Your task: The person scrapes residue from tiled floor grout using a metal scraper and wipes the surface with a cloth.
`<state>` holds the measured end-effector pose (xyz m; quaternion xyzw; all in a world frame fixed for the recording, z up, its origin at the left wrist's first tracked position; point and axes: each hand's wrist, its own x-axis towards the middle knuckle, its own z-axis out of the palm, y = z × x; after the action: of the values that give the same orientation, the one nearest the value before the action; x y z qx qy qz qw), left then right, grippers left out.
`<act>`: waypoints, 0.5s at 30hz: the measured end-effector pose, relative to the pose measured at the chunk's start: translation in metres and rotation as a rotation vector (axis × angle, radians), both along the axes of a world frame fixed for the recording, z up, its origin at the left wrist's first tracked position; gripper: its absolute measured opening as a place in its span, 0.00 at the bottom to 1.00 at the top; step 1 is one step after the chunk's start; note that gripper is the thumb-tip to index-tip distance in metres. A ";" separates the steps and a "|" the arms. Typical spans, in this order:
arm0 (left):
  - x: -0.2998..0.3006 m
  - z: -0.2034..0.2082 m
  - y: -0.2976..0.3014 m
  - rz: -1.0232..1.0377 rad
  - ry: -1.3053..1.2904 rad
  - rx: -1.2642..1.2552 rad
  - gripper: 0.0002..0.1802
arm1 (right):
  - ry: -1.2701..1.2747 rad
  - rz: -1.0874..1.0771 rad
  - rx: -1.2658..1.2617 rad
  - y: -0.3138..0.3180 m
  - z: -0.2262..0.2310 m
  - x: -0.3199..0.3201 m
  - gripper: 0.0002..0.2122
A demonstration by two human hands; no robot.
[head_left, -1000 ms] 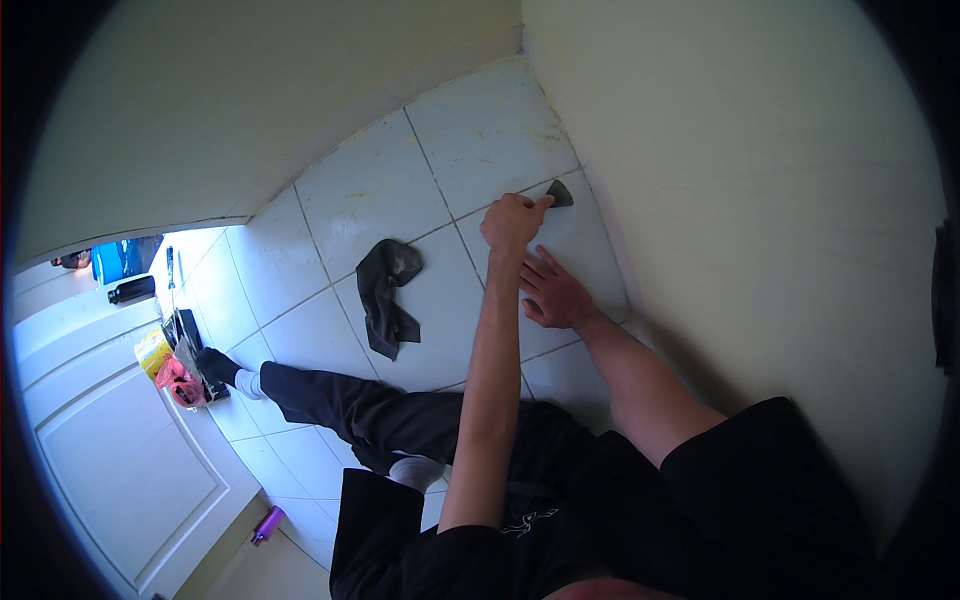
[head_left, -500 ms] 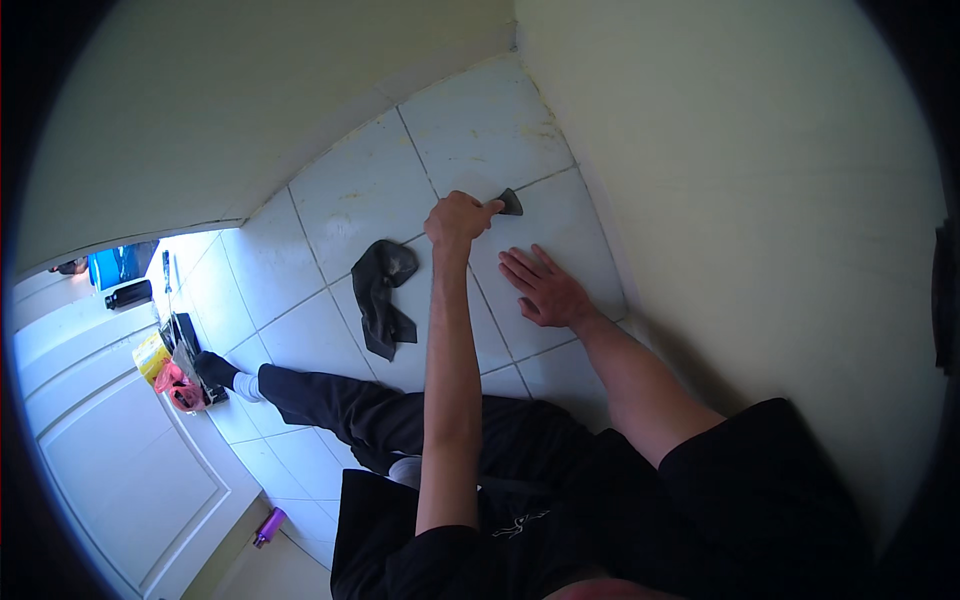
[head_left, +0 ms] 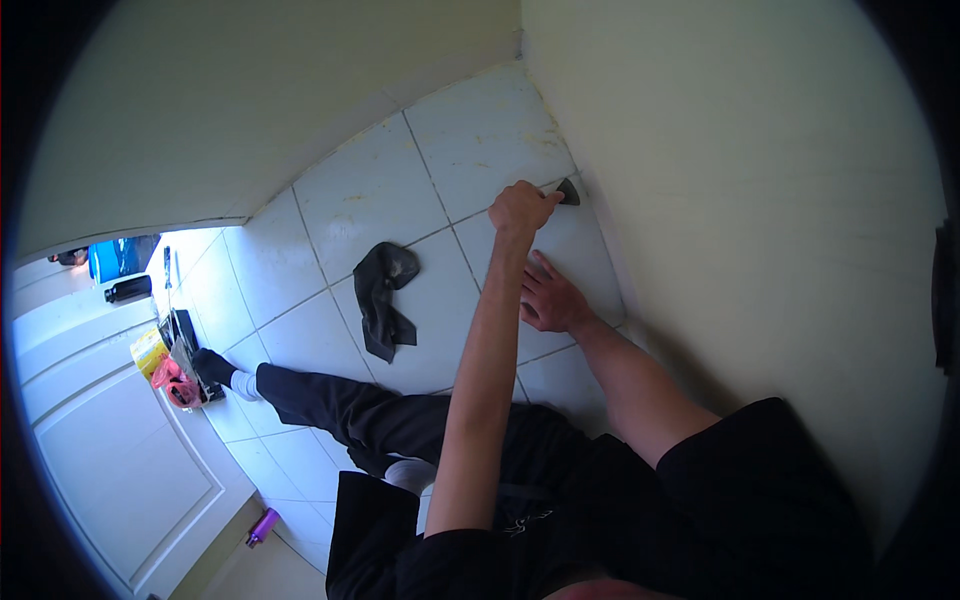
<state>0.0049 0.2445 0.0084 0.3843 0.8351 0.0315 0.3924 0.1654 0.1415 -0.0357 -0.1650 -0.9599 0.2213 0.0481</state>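
fingers (head_left: 549,203) curled firm round a scraper (head_left: 569,191), blade out by the wall (head_left: 740,180)

left hand (head_left: 523,208): closed in a fist, handle hidden inside; only a dark, flared blade shows, pointing toward the wall's foot. scraper is over the white floor tiles (head_left: 590,250), near the end of a grout line (head_left: 478,212). whether its edge touches, cannot tell.

right hand (head_left: 556,302): palm down on the tile, nearer the body, fingers (head_left: 543,266) spread and gripping nothing in sight; partly behind the left forearm (head_left: 480,390). reads as a prop for leaning weight.

work looks like scraping the floor. to do it well: blade low, nearly flat, full width down; a raised corner would likely scratch. short, steady strokes, lighter across the grout line, where the edge could catch. ease off before the wall; a hard push might nick its base. braced hand wants to be out of the blade's path.

yellowish marks (head_left: 483,165) farther up, toward the corner, seem worth slow, overlapping passes. dark cloth (head_left: 382,300) lies crumpled left of both hands, well apart from the blade; handy for wiping off loosened bits.
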 end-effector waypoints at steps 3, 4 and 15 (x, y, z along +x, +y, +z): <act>-0.012 -0.005 -0.010 -0.099 0.082 -0.039 0.26 | 0.017 -0.013 0.023 0.001 0.002 0.000 0.32; -0.020 -0.005 -0.014 -0.110 0.085 -0.048 0.26 | 0.047 -0.018 0.030 0.001 0.004 0.000 0.32; -0.052 0.017 -0.038 -0.119 -0.018 -0.090 0.28 | 0.005 0.001 0.034 0.000 0.006 -0.001 0.33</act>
<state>-0.0475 0.2065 0.0256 0.4149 0.8078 -0.0258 0.4179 0.1640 0.1415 -0.0302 -0.1633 -0.9635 0.2053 0.0533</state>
